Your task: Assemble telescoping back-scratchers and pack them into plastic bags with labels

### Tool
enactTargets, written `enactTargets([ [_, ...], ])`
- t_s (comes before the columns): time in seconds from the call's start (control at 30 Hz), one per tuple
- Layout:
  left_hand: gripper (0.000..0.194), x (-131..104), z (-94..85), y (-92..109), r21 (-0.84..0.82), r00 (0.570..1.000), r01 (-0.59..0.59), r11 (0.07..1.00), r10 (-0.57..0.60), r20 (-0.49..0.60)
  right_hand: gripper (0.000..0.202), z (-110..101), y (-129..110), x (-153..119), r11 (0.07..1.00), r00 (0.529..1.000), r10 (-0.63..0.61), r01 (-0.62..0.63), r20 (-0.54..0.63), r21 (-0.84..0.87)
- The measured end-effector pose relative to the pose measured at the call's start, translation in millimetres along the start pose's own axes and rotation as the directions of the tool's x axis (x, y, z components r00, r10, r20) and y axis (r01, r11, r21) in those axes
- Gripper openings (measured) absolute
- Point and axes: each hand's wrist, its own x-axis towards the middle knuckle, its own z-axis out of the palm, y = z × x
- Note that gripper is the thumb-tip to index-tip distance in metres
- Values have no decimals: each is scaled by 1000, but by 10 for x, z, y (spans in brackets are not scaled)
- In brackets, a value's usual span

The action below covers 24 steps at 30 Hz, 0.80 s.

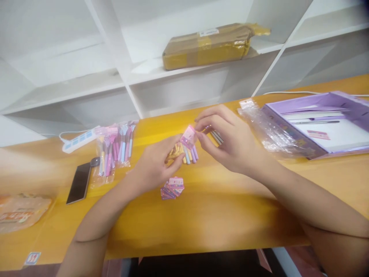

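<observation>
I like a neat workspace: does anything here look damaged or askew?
The parcel on the shelf looks tattered: crumpled tape juts from its right end. The small cards on the table lie unevenly fanned. No spill shows.

This looks like a small packing or craft workspace, though office or shop I cannot tell. A yellow wood-toned table backs onto white open shelving holding a taped carton. A power strip and bagged pens lie left, a purple box right.
</observation>
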Motion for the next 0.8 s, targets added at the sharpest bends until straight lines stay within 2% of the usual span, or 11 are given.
enactTargets([
  [0.13, 32, 6, -26, 14, -18, 999, 3, 1000, -3, 32, 8, -52, 49, 54, 985, 996, 32, -45, 79, 166],
  [0.23, 31, 20, -70, 24, -9, 996, 49, 999, -48, 72, 14, -55, 102, 73, 975, 991, 58, -82, 121, 206],
  [0.3, 35, 31, -124, 22, 14, 990, 95, 995, -96, 107, 18, -56, 148, 78, 976, 992, 85, -101, 90, 193],
  [0.4, 38, 39, -243, -6, 45, 979, 147, 988, -152, 136, 20, -78, 252, 88, 971, 983, 181, -172, -37, 165],
  [0.47, 35, 37, -335, -38, 70, 976, 188, 980, -194, 95, 21, -78, 329, 91, 947, 961, 276, -272, 1, 169],
  [0.53, 31, 33, -422, -70, 94, 970, 241, 966, -243, 11, 21, -14, 376, 74, 905, 907, 345, -390, 242, 171],
  [0.57, 30, 31, -458, -83, 100, 964, 267, 959, -265, -29, 20, 55, 379, 53, 884, 847, 350, -440, 399, 159],
  [0.63, 29, 31, -511, -97, 98, 954, 295, 950, -288, -87, 18, 266, 340, -19, 855, 690, 312, -504, 653, 124],
  [0.7, 29, 35, -530, -95, 89, 949, 305, 948, -295, -107, 16, 530, 262, -120, 838, 572, 277, -537, 772, 97],
  [0.73, 29, 38, -526, -89, 86, 948, 308, 947, -299, -105, 14, 656, 221, -173, 831, 543, 275, -549, 793, 87],
  [0.8, 28, 41, -491, -73, 78, 947, 317, 945, -311, -83, 13, 842, 160, -265, 831, 557, 276, -547, 783, 96],
])
